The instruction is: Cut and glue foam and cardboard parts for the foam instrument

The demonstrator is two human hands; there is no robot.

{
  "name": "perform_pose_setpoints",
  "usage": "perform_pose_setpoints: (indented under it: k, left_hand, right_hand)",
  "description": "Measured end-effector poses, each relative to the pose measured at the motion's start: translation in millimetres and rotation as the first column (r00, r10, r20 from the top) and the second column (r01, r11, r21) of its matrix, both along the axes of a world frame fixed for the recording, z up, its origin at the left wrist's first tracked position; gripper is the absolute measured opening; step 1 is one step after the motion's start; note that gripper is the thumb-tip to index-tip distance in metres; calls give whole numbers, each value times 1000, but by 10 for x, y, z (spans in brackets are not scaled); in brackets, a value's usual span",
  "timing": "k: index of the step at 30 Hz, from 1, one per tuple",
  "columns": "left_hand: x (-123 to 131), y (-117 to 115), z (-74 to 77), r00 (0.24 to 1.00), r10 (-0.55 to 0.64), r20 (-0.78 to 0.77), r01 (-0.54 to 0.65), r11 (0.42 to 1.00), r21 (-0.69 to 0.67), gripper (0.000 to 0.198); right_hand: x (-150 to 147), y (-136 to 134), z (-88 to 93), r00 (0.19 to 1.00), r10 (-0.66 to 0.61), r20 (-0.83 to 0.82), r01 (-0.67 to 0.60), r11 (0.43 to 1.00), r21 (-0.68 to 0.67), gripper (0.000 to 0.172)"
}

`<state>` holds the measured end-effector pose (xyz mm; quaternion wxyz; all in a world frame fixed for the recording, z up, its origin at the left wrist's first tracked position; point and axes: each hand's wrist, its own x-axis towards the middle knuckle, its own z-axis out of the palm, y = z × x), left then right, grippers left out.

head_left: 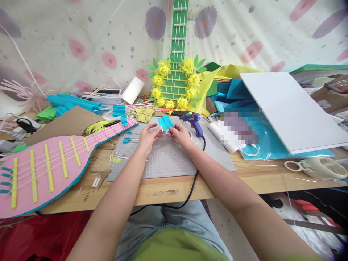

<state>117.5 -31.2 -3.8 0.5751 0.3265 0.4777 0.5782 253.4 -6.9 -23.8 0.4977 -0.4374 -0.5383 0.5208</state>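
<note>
Both hands are working together over the middle of the mat [163,166], which is lying on the bench [252,170]. They are holding up a small blue paper [166,122] between them. The left hand [149,138] is pinching it at its lower left edge, where a narrow white part is showing; what that white part is, I cannot tell. The right hand [181,135] is closing thumb and fingers on the lower right corner. The blue paper is staying fairly flat and appears to be held just above the mat, its upper edge free.

Going by this grip, the step in hand is probably lining up or shaping the piece. The next move seems to be calling for a light, even pinch from both sides, since thin paper is likely creasing easily, and for minding that white edge.

Several blue-tipped wires [125,141] are lying on the mat near the left hand. The glue gun [194,122] is resting just beyond the right hand, its cord [204,143] running down over the bench's front edge. The pink guitar [56,163] is lying at the left, and the green guitar [176,83] is standing behind the mat, with yellow flowers [188,66] ringing its body.
</note>
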Motion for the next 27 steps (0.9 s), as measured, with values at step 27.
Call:
perform_pose_setpoints:
  k: [27]
  left_hand:
    - [26, 32, -116, 998, -40, 38, 37, 997, 63, 36]
  right_hand:
    - [-38, -66, 77, 972, 186, -142, -204, 971, -124, 6]
